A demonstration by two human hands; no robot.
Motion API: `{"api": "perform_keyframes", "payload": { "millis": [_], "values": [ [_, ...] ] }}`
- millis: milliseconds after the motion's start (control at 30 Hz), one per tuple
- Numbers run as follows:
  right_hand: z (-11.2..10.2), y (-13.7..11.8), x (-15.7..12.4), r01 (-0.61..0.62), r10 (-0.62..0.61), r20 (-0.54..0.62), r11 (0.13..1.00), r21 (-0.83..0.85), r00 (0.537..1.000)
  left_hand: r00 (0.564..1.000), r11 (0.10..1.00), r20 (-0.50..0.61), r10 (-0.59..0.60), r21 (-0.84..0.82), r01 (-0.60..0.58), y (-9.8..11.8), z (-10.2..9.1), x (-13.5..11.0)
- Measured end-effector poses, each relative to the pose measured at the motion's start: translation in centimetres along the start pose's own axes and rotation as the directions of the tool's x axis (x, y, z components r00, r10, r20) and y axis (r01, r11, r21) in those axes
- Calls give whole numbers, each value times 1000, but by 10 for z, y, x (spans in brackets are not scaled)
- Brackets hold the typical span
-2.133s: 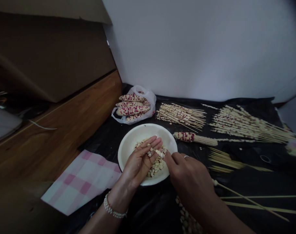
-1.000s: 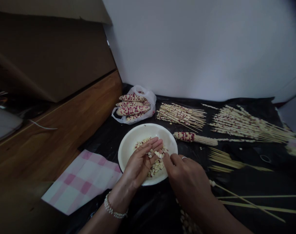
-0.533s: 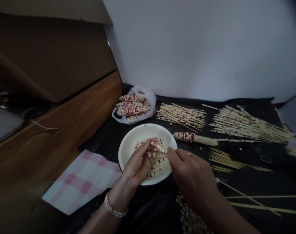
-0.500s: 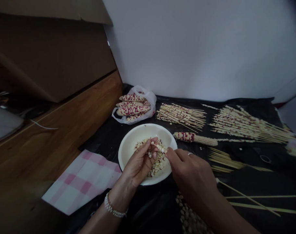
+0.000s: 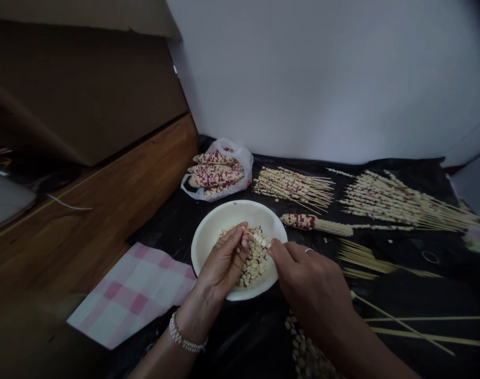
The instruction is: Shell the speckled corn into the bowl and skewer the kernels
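Over a white bowl (image 5: 208, 221) of loose corn kernels (image 5: 258, 263), both my hands meet at a thin skewer (image 5: 259, 240) with several pale kernels threaded on it. My right hand (image 5: 309, 271), a ring on one finger, grips the skewer, its fingers closed round the loaded part; its lower end is hidden behind the hand. My left hand (image 5: 224, 258), with a beaded bracelet at the wrist, pinches a corn kernel (image 5: 243, 227) at the skewer's tip between thumb and fingers. The fingers partly cover that kernel.
Speckled corn cobs (image 5: 216, 179) lie in a plastic bag behind the bowl. Threaded skewers (image 5: 291, 187) form bundles, a larger one (image 5: 390, 202) rightward. A partly stripped cob (image 5: 315, 223), bare sticks (image 5: 370, 258) and a checked cloth (image 5: 133, 295) surround the bowl. A cardboard box (image 5: 86, 95) stands left.
My left thumb and fingers have closed together round the skewer's tip, where a kernel showed in the open before. My right hand keeps its place with the skewer.
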State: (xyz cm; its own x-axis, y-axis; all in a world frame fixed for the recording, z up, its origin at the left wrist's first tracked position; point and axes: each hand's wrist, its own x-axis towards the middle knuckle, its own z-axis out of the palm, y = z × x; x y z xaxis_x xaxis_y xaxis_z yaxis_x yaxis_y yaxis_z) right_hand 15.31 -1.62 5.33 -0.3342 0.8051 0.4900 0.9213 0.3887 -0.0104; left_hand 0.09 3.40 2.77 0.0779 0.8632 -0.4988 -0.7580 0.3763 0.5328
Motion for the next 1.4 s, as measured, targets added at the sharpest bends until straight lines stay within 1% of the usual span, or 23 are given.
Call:
{"api": "perform_keyframes", "payload": {
  "millis": [67,200,367,733,867,1033,1267,1400],
  "values": [
    [-1,0,0,5,-5,-7,1000,1,1000,1000,1000,-13,-13,-27,12,1,0,0],
    [-2,0,1,12,-12,-46,1000,-1,999,996,993,-1,-90,-72,90,1,1,0],
    [-1,0,0,11,-12,-28,1000,-24,1000,994,990,3,-108,-86,108,0,-1,-1],
    [2,0,-1,3,-4,-38,1000,-30,999,995,994,-20,-97,-59,96,1,1,0],
    [1,0,0,3,-5,-41,1000,-27,999,996,994,-3,-92,-54,91,-1,0,0],
    [-1,-1,0,10,-11,-41,1000,-27,999,995,994,-11,-98,-50,97,-1,1,-1],
    [-1,-4,-1,3,-4,-22,999,-54,1000,998,997,26,-65,-36,66,-2,0,-1],
    [0,-4,-1,-2,2,-9,998,-66,1000,998,998,18,-59,-15,59,-3,0,-2]
  ]
}}
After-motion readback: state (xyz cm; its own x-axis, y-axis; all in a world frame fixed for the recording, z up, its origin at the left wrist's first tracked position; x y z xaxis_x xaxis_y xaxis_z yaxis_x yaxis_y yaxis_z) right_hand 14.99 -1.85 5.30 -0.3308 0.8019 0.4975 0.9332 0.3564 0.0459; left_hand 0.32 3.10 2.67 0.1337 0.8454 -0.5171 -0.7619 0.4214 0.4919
